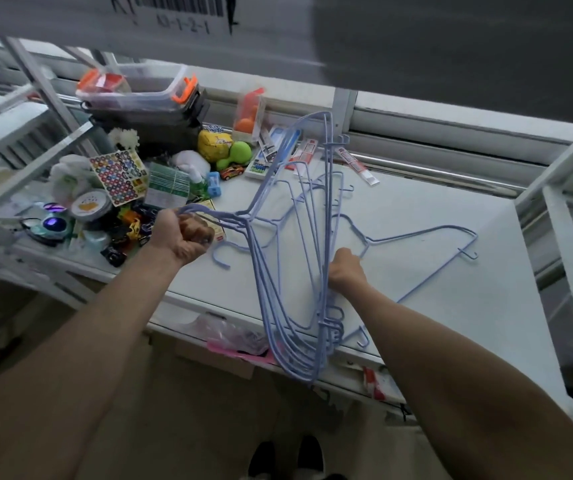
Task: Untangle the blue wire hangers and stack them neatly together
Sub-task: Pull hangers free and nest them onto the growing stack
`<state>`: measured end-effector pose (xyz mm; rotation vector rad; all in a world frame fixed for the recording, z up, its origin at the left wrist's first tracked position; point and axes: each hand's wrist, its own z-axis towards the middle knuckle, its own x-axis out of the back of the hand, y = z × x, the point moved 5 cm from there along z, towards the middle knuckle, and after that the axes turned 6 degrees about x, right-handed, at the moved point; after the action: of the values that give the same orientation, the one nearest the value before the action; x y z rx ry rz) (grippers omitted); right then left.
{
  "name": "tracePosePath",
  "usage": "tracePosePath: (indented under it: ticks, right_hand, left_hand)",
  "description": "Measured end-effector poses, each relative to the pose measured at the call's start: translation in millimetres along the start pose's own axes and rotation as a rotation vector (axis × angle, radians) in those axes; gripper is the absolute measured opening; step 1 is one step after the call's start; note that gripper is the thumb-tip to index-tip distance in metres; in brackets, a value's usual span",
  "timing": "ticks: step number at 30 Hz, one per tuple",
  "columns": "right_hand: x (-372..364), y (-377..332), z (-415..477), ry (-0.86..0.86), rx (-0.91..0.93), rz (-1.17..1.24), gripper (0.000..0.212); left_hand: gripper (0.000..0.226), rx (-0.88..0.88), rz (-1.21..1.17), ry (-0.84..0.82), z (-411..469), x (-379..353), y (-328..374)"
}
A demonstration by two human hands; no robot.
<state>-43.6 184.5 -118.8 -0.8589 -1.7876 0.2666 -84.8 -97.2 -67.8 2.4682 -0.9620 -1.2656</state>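
Several blue wire hangers [279,299] are bunched together and held up on edge above the white table [451,306]. My left hand [182,237] is closed around their hooks at the left. At the right of the bunch, my right hand [345,268] grips the long bottom wires. One more blue hanger [427,233] lies flat on the table to the right of my right hand. Other loose blue hangers [316,192] lie on the table behind the held bunch, partly hidden by it.
A heap of small goods fills the table's left: a sticker sheet [118,174], a round tin [91,206], toy cars [129,230], a green toy [234,154] and a clear bin with orange clips [139,88]. Metal shelf frames [562,209] flank both sides. A pink bag [236,337] hangs under the front edge.
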Motion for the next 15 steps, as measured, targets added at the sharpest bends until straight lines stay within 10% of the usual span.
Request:
tracePosePath:
  ticks: [15]
  right_hand:
    - [66,56,-12,0.561,-0.083,0.267,0.024]
  left_hand:
    - [0.067,0.035,-0.094,-0.126,1,-29,-9]
